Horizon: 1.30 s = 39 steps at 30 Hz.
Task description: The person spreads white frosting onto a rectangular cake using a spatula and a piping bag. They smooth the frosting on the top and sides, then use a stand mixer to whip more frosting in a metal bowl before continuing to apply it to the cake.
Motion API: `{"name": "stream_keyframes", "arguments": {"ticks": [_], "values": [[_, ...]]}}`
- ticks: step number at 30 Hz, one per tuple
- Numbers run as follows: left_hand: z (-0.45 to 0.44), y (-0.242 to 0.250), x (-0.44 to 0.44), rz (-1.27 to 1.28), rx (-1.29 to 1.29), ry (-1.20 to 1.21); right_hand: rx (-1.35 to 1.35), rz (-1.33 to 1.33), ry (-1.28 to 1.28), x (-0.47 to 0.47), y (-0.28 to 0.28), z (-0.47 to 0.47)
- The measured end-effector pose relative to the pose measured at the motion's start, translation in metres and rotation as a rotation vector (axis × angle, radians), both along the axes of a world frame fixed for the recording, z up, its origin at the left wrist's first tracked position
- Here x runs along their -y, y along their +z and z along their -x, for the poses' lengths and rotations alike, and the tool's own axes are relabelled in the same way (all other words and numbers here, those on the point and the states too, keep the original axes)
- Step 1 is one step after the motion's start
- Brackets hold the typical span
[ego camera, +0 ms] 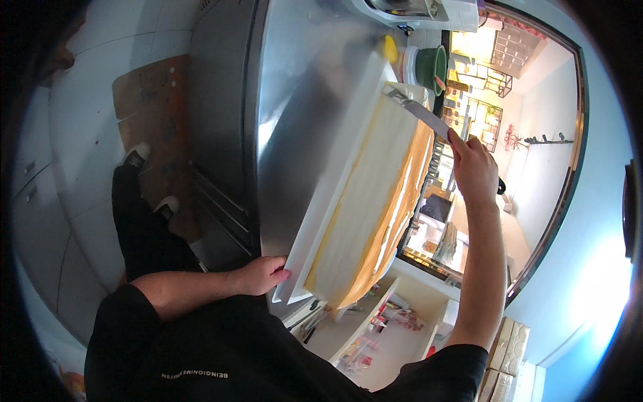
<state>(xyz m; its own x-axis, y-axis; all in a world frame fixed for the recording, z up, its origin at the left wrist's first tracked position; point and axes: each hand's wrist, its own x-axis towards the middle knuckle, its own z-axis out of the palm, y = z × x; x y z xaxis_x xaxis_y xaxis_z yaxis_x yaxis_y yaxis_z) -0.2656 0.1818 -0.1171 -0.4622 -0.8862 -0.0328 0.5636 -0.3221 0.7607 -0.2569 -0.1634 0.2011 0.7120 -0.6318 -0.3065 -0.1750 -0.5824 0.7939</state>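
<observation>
A long slab of sponge cake spread with white cream [364,196] lies on a white board [312,236]. A golden-brown strip [397,221] runs along its right side. My left hand [261,276] grips the near left edge of the board between thumb and fingers. In my right hand [477,168] is a metal palette knife [427,116], its dark handle end showing beside the wrist. The blade tip carries cream and touches the cream near the far end of the slab.
Under the board is a stainless steel worktop [296,151]. Beyond the slab stand a green tub [427,65], a yellow object [390,48] and a white appliance [452,15]. An open compartment [402,346] with small packets lies near my right side, below a framed window opening [580,125].
</observation>
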Motion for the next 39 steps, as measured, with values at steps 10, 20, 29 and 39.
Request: {"name": "stream_keyframes", "arguments": {"ticks": [10, 20, 29, 39], "values": [[-0.001, -0.004, 0.006, 0.0, 0.003, -0.065, -0.057, -0.044, -0.224, -0.035, 0.047, -0.044], [0.0, -0.007, 0.006, 0.014, 0.04, 0.018, -0.075, -0.021, -0.165, -0.005, 0.008, -0.015], [-0.014, -0.001, 0.012, -0.025, 0.035, -0.034, -0.186, -0.135, -0.175, -0.041, 0.026, -0.01], [-0.028, -0.003, 0.023, -0.048, 0.148, 0.067, -0.337, -0.283, -0.378, -0.142, 0.047, 0.007]]}}
